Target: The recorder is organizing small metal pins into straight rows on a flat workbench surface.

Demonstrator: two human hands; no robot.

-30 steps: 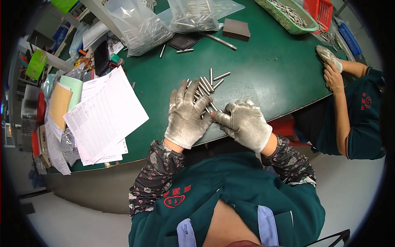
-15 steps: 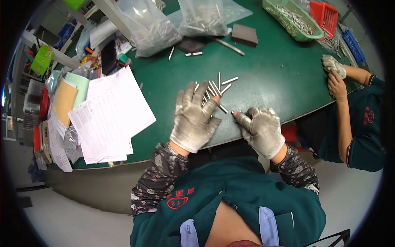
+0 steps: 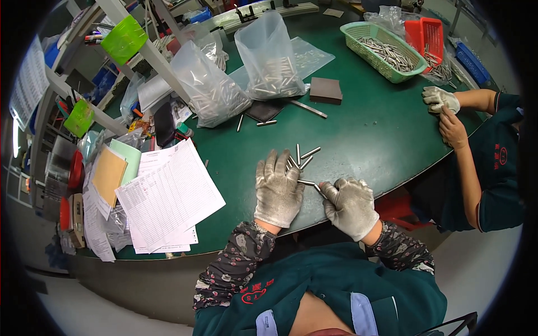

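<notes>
Left hand: the gloved left hand (image 3: 277, 191) lies flat, palm down, fingers spread and open, resting on a small loose pile of metal pins (image 3: 300, 159) on the counter (image 3: 364, 134); it grips nothing.
Right hand: the gloved right hand (image 3: 350, 204) sits just right of the left hand, fingers curled, its fingertips pinching the end of a single metal pin (image 3: 310, 183) that runs between the two hands.
Pins: most of the pile fans out just beyond the left hand's fingertips, touching or overlapping one another.
Counter: round, green, both hands near its close edge.
Beyond the hands: a dark flat pad (image 3: 264, 110) and a brown block (image 3: 326, 90), with a long rod (image 3: 309, 108) and two stray pins between them and the pile.
Bags: two clear plastic bags (image 3: 270, 56) holding more metal pins stand farther out, past the pad.
Left of the hands: a stack of printed sheets (image 3: 168, 196) lies near the left hand, with coloured folders (image 3: 115, 171) farther left.
Far right: a green basket (image 3: 384, 50) of metal parts and a red basket (image 3: 428, 36) lie well beyond the right hand.
Co-worker: another person's hands (image 3: 445, 109), one gloved and one bare, rest together at the counter's right edge, well apart from the right hand.
</notes>
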